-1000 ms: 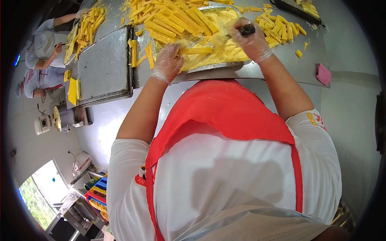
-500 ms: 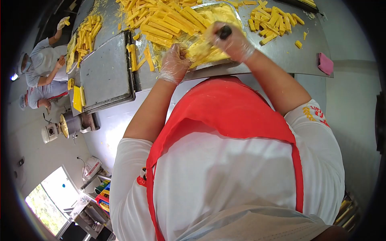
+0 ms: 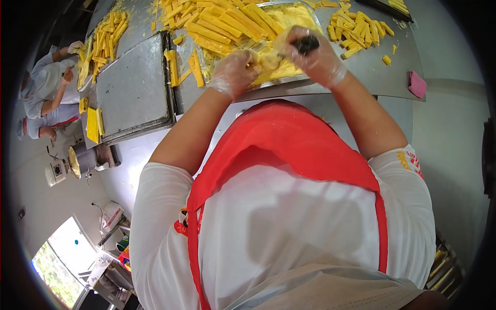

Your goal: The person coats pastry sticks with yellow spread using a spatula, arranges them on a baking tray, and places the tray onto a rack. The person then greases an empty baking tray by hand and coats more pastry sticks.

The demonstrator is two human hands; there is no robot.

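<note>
My right hand (image 3: 323, 62), in a clear plastic glove, is closed around the black handle of a spreading tool (image 3: 306, 45). Its blade points toward my left hand and is blurred and coated in yellow. My left hand (image 3: 232, 75), gloved too, has its fingers curled together by the blade's end; what they pinch is hidden. Beneath both hands lies a metal tray (image 3: 316, 21) of soft yellow spread (image 3: 297, 16). Long yellow sticks (image 3: 222, 25) are heaped on its left side and beyond. A few loose sticks (image 3: 196, 68) lie left of my left hand.
Dark flat baking trays (image 3: 135, 82) are stacked at left. More yellow sticks (image 3: 356, 27) lie right of the tray, and a pink cloth (image 3: 417, 84) rests near the table's right edge. A co-worker (image 3: 46, 85) handles sticks at far left. A mixer (image 3: 77, 161) stands beyond.
Both hands have shifted slightly right in view, with the tool still in my right hand. The whole view has turned a little. The co-worker's arm has moved.
</note>
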